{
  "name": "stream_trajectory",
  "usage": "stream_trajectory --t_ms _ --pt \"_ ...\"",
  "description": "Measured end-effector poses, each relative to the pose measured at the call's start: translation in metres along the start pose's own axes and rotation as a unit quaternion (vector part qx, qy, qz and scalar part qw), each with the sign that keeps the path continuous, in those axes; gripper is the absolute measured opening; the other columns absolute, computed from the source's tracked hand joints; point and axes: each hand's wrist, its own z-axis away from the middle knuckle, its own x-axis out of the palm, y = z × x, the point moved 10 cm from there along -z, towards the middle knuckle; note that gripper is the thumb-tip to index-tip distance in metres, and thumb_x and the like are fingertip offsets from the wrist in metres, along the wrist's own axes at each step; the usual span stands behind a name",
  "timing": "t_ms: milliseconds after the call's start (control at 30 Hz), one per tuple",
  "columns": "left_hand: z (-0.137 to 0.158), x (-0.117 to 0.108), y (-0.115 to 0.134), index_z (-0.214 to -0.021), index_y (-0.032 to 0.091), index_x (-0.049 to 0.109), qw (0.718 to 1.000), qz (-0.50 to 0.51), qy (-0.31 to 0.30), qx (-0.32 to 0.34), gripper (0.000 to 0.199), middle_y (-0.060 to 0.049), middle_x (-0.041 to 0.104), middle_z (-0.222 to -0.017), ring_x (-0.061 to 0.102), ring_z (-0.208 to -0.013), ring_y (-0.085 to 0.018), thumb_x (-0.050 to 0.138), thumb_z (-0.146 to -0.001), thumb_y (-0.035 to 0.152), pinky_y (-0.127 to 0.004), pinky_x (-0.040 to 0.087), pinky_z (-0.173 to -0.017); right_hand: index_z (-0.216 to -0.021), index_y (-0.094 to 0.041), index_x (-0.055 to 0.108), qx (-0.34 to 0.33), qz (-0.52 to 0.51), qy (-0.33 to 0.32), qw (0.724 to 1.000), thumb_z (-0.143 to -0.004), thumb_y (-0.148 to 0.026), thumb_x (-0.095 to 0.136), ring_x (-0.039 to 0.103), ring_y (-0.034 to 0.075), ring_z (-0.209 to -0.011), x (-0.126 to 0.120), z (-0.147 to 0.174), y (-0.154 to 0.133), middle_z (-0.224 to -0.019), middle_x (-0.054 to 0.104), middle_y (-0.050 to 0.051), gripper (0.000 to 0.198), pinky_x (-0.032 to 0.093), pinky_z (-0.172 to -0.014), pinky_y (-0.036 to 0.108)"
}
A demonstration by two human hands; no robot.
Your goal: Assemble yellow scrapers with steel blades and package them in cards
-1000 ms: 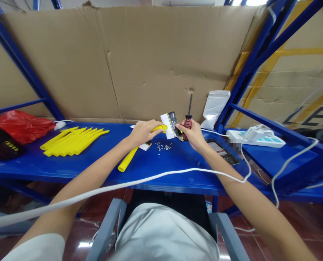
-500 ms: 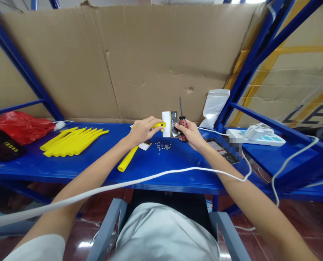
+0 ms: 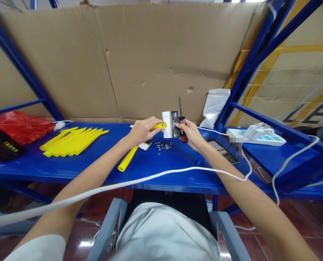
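Observation:
My left hand [image 3: 145,129] is closed around a yellow tube [image 3: 159,125], whose end pokes out past the fingertips. That end meets the white side of a small black-and-white printed card [image 3: 171,124]. In my right hand [image 3: 192,134] are this card, pinched under the thumb, and a screwdriver [image 3: 182,130] with a red-and-black handle, its shaft pointing up. Another yellow tube [image 3: 128,158] lies on the blue table below my left hand. Beside it rests a second small card [image 3: 145,145]. Loose screws and nuts [image 3: 165,146] are scattered below the held card.
Several yellow tubes [image 3: 73,142] lie side by side at left, near a red plastic bag [image 3: 22,127]. At right are a phone-like device [image 3: 222,150], a white power strip [image 3: 259,137] and a white packet [image 3: 215,107]. A white cable [image 3: 150,177] crosses in front.
The card and the screwdriver have tilted very slightly in my right hand. My left hand and the things on the table stay in place.

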Motion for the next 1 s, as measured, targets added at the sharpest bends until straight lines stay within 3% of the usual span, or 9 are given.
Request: stream_trajectory --t_ms 267,600,833,1000 --pt "0.000 0.004 -0.002 -0.133 0.023 0.077 0.999 0.021 -0.029 -0.027 0.038 -0.011 0.083 -0.121 0.079 -0.098 -0.023 0.062 -0.113 0.052 -0.031 0.051 -0.073 -0.088 -0.026 0.064 -0.017 0.009 0.024 1.000 -0.073 -0.051 0.092 0.054 0.015 -0.072 -0.006 -0.001 -0.006 -0.078 0.057 -0.004 0.041 0.051 -0.064 0.029" --pt "0.000 0.003 -0.004 -0.135 0.024 0.074 0.997 0.050 -0.028 -0.046 0.036 -0.011 0.082 -0.135 0.080 -0.107 -0.025 0.067 -0.111 0.049 -0.033 0.054 -0.080 -0.088 -0.024 0.068 -0.027 0.010 0.041 0.999 -0.070 -0.050 0.094 0.054 0.015 -0.073 -0.011 -0.001 -0.008 -0.080 0.060 -0.003 0.042 0.048 -0.062 0.028" --pt "0.002 0.007 -0.010 -0.132 0.023 0.069 0.997 0.026 -0.024 -0.065 0.040 -0.010 0.084 -0.120 0.080 -0.093 -0.025 0.068 -0.108 0.056 -0.033 0.050 -0.070 -0.087 -0.023 0.070 -0.033 0.019 0.050 0.998 -0.069 -0.051 0.095 0.056 0.015 -0.074 -0.014 -0.002 -0.008 -0.081 0.063 -0.003 0.041 0.047 -0.064 0.028" --pt "0.002 0.011 -0.004 -0.150 0.027 0.065 0.997 0.045 -0.060 -0.033 0.043 -0.010 0.081 -0.128 0.077 -0.098 -0.024 0.061 -0.113 0.049 -0.032 0.049 -0.072 -0.085 -0.023 0.071 -0.034 0.022 0.054 0.998 -0.069 -0.049 0.094 0.057 0.015 -0.075 -0.015 -0.002 -0.008 -0.081 0.065 -0.002 0.038 0.049 -0.067 0.028"
